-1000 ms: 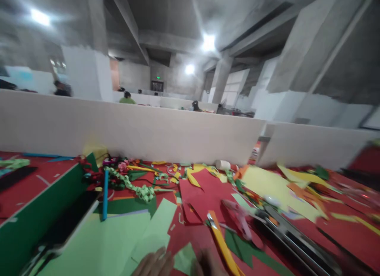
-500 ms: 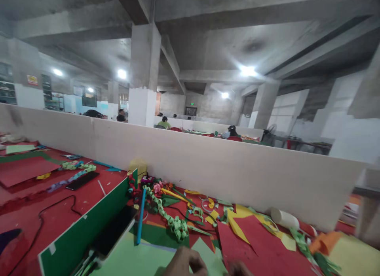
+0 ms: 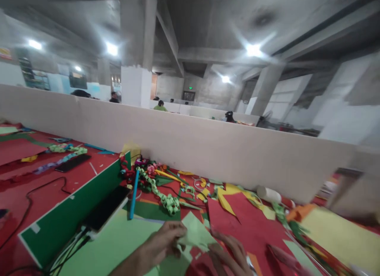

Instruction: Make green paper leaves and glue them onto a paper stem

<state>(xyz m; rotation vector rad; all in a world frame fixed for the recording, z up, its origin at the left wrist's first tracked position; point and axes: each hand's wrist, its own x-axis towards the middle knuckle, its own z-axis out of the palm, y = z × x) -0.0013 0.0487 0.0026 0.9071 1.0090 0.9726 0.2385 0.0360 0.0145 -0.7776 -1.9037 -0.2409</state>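
Left hand (image 3: pixel 162 244) pinches a light-green paper piece (image 3: pixel 196 234) at its 9 o'clock edge; right hand (image 3: pixel 230 254), fingers spread, lies beneath its 5 o'clock corner.

Your hands have open light green sheet (image 3: pixel 118 244) to the left. The paper chain (image 3: pixel 162 195) and beige partition wall (image 3: pixel 208 149) block you ahead.

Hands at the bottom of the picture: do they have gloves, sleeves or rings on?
Both are bare. The left hand has no glove, and the bit of forearm behind it shows no sleeve. The right hand has no glove either. The picture is too blurry to tell about rings or a watch.
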